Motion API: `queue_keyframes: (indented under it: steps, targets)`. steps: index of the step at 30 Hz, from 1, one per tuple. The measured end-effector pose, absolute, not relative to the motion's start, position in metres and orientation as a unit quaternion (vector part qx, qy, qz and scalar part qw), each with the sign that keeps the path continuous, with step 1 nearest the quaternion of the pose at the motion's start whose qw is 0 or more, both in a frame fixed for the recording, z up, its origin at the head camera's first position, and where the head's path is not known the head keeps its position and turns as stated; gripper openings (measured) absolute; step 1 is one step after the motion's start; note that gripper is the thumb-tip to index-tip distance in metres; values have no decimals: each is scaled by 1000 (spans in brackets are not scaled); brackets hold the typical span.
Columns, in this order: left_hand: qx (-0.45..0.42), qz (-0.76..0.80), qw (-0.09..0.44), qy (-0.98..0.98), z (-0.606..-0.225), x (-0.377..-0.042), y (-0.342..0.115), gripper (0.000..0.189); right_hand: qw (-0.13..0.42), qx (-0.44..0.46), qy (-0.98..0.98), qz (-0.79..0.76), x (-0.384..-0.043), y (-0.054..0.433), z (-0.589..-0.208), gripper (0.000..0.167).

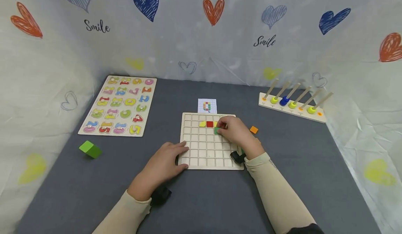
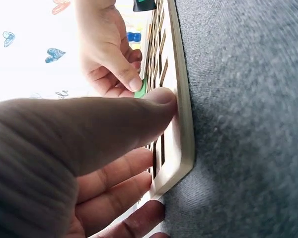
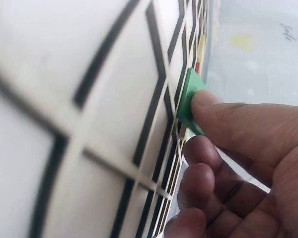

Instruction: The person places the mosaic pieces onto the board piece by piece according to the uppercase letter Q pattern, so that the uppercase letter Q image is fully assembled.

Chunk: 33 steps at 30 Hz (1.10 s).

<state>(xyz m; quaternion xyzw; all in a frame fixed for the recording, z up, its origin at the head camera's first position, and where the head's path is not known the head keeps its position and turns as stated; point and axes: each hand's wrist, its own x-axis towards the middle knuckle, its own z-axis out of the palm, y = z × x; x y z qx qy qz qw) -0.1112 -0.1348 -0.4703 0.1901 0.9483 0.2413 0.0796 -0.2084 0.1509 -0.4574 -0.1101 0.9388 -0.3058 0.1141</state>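
A pale wooden grid board [image 1: 194,153] lies on the grey tabletop. In the head view, a yellow tile [image 1: 202,124] and a red tile [image 1: 209,124] sit side by side in one of its upper rows, with another yellow one partly hidden by my right fingers. My right hand [image 1: 233,131] pinches a green square tile [image 3: 188,96] between thumb and fingers; the tile stands tilted at the grid, just below that row. My left hand [image 1: 163,164] rests at the board's near left corner, its thumb [image 2: 161,96] on the front rim and fingers spread along the left side.
Behind the board lies a card [image 1: 202,104] with a coloured tile pattern. An orange block [image 1: 254,129] is right of it. Far left are a puzzle board [image 1: 147,117] of colourful shapes and a green block [image 1: 90,149]. A rack of upright pegs [image 1: 292,110] stands back right.
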Motion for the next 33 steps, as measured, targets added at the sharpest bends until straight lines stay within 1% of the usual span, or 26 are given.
queue_keyframes:
  steps: [11, 17, 23, 27, 33]
  targets:
    - [181, 227, 97, 952, -462, -109, -128, 65, 79, -112, 953, -269, -206, 146, -456, 5]
    - [179, 218, 101, 954, -460, -108, -125, 65, 75, -111, 954, -270, -200, 152, -455, 13]
    - [186, 221, 100, 952, -459, -108, -123, 65, 74, -101, 949, -290, -186, 185, -439, 25]
    - [188, 222, 97, 952, -459, -108, -125, 65, 68, -77, 952, -289, -176, 218, -432, 26]
    - [189, 217, 97, 953, -461, -110, -126, 66, 117, -100, 953, -260, -162, 247, -442, 28]
